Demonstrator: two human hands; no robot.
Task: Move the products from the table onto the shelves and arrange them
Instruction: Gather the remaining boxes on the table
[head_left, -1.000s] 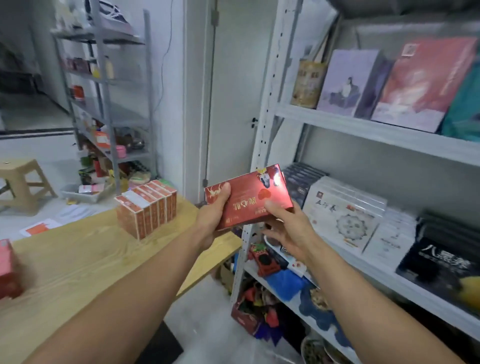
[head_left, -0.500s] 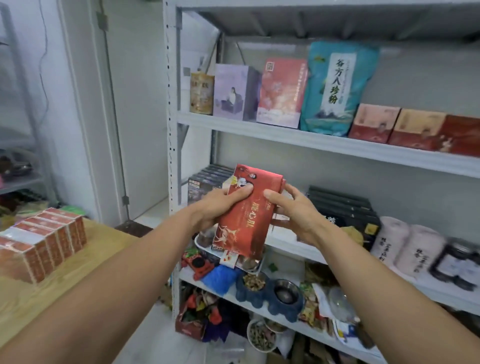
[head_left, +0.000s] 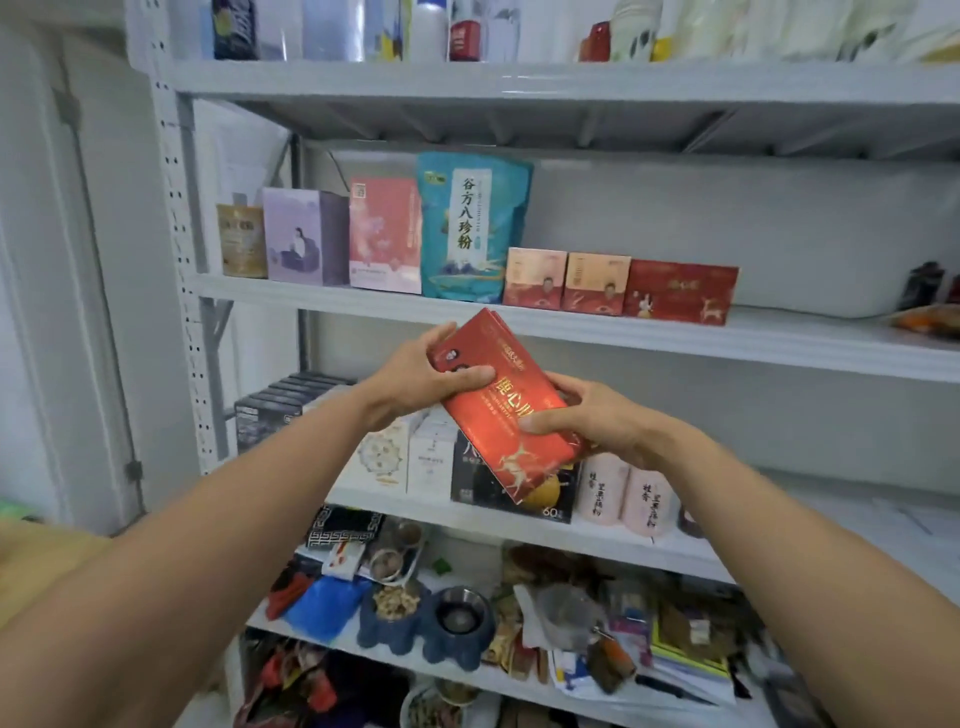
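Gripping the slanted red box (head_left: 509, 410) mid-frame, the left hand (head_left: 421, 374) clasps its upper end, the right hand (head_left: 597, 421) its lower, with bare shelf (head_left: 805, 338) upper right.

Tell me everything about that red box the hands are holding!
The flat red box looks like glossy cardboard, with gold writing down its face, a gold deer near its lower end and small pictures near its upper end. It is tilted, upper end leaning left, in the air before the grey metal shelves. The left hand grips its upper end; the right hand pinches its lower right edge. Nothing else touches it.
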